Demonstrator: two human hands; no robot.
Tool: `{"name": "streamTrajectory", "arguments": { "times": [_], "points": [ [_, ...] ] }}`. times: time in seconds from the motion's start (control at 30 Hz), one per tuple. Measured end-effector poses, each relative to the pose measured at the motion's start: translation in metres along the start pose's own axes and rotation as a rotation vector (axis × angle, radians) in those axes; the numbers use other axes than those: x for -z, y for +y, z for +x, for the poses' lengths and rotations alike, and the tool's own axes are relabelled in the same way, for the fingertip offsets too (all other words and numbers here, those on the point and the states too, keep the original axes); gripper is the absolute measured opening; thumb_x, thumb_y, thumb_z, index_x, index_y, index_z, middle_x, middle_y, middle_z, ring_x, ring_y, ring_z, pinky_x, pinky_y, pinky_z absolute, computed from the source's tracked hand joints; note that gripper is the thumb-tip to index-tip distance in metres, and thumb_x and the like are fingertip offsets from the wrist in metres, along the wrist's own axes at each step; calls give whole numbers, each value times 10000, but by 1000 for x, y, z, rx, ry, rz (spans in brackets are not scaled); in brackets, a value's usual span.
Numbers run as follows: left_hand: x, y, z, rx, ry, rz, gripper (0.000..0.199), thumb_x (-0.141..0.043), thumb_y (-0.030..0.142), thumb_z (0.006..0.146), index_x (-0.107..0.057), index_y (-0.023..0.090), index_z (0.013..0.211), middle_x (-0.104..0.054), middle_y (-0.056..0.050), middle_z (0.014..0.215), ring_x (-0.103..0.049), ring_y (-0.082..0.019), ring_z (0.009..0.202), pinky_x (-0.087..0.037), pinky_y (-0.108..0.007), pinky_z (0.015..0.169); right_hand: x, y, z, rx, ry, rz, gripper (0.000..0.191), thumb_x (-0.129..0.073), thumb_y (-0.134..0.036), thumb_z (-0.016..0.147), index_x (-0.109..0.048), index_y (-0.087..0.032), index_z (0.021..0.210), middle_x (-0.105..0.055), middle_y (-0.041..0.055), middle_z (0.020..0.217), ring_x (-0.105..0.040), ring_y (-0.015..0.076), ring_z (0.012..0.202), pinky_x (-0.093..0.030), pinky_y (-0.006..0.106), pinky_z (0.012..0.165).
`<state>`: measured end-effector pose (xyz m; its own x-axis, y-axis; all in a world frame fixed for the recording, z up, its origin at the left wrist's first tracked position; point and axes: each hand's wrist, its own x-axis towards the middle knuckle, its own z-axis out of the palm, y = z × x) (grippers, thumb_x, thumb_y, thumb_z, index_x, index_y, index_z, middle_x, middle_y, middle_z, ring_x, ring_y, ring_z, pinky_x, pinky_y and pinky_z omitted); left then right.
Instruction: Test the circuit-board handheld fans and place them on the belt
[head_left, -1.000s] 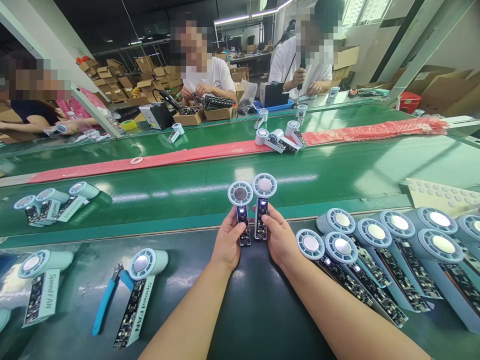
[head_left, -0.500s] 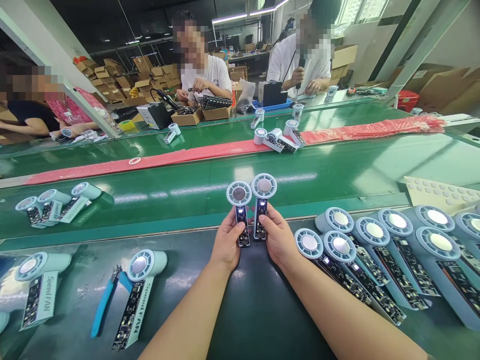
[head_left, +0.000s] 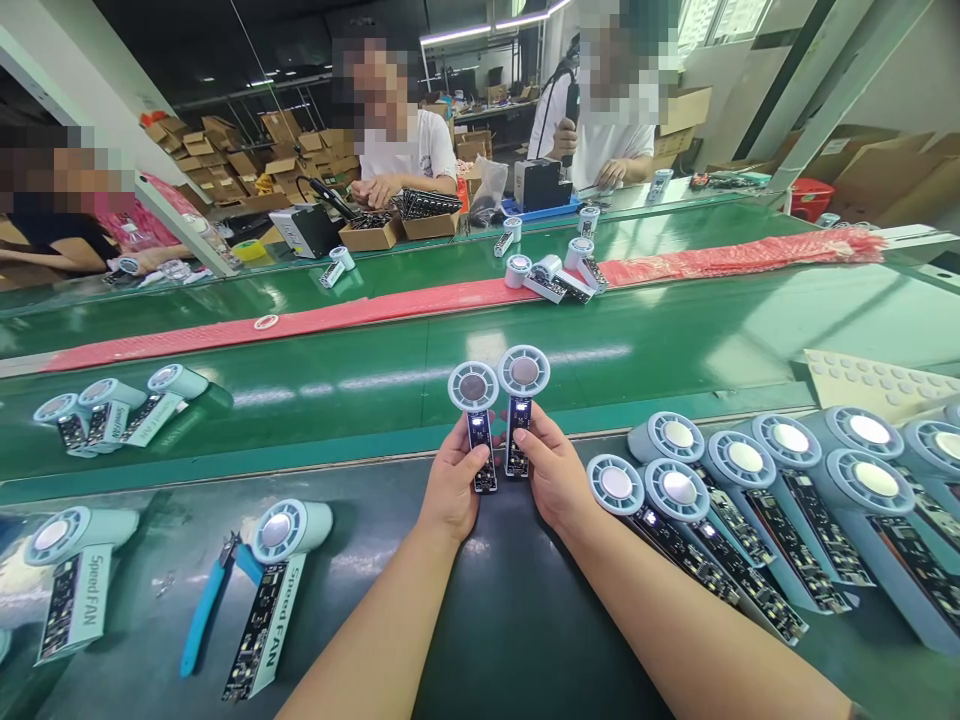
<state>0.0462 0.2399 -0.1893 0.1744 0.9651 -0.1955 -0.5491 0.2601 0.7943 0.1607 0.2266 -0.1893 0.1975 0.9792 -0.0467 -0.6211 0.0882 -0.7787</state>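
Note:
In my left hand (head_left: 450, 480) is a light-blue handheld fan (head_left: 473, 387), gripped by its handle with the thumb on the bare circuit board. My right hand (head_left: 555, 465) is closed round a second handheld fan (head_left: 523, 372), its thumb likewise on the board. Both fans stand upright side by side above the dark bench, round heads up and boards facing me. A small white light glows on each board. Fingers behind the handles are mostly hidden.
Several similar fans (head_left: 679, 490) lie on the right; others (head_left: 281, 530) are on the left beside blue-handled cutters (head_left: 206, 610). A green conveyor (head_left: 360, 370) with a red strip (head_left: 420, 297) runs beyond the bench (head_left: 517, 620). Co-workers (head_left: 409, 150) sit across it.
Both fans stay in my hands, nearly still, with only a slight shift in view. Across the conveyor, one co-worker's hands have lowered and another's hand with a dark tool has shifted left.

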Motion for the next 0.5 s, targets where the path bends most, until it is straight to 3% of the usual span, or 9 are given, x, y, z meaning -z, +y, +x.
{"name": "streamTrajectory", "arguments": {
  "times": [0.17, 0.3, 0.4, 0.5],
  "points": [
    [1, -1, 0, 1, 17, 2, 602, -893, 296, 571, -691, 248, 1137, -711, -68, 1167, -683, -270, 1016, -536, -391, 891, -1, -2, 0, -13, -6, -30, 463, -793, -376, 683, -689, -254, 1117, -700, 27, 1089, -639, 236, 892, -507, 334, 729],
    [3, -6, 3, -32, 22, 28, 699, -905, 325, 538, -635, 220, 1174, -688, -80, 1210, -657, -264, 1086, -499, -402, 981, -3, 1, 0, 19, 13, -74, 528, -774, -377, 638, -634, -214, 1121, -692, 43, 1101, -626, 244, 1000, -493, 353, 884],
    [2, -8, 7, -95, 26, 209, 711, -862, 327, 568, -560, 190, 1196, -663, -99, 1245, -621, -240, 1157, -475, -355, 1007, -8, 5, 3, 3, 124, -226, 567, -707, -440, 587, -571, -201, 1083, -686, 40, 1050, -608, 220, 1037, -471, 315, 936],
    [1, 1, 4, -126, 43, 457, 556, -766, 274, 622, -551, 177, 1126, -689, -95, 1161, -670, -198, 1011, -524, -283, 865, -18, -3, 0, -42, 172, -376, 489, -594, -474, 557, -516, -208, 959, -646, 8, 812, -611, 182, 789, -509, 276, 738]
  ]
}}
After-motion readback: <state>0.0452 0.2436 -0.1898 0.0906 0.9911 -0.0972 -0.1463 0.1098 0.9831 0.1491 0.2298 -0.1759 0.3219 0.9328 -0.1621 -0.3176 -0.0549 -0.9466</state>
